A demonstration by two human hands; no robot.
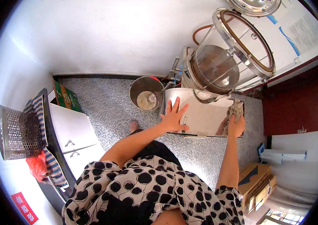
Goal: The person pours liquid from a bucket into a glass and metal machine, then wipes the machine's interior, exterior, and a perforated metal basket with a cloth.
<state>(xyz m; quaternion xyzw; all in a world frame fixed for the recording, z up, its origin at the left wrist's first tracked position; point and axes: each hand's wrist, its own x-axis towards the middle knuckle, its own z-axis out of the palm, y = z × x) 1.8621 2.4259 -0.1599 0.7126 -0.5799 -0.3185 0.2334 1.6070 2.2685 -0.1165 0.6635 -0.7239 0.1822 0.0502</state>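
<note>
My left hand (173, 119) lies with its fingers spread on the left part of a white metal casing (202, 115). At the casing's right edge, my right hand (236, 126) is closed round a crumpled grey-brown rag (234, 110) and presses it against the surface. The casing belongs to what looks like an upright steam steriliser, with a round steel chamber (213, 69) behind it. Above the chamber stands a thick steel ring (247, 48) with a brown inner rim. A dark cable or handle loop (204, 100) hangs at the casing's back edge.
A steel bucket (133, 98) stands on the speckled floor left of the casing, beside a tap (174, 69). Far left, a perforated metal basket (21, 139) rests on a striped cloth over a cabinet (72, 131). Cardboard boxes (254, 178) are at the right, near a dark red door (296, 105).
</note>
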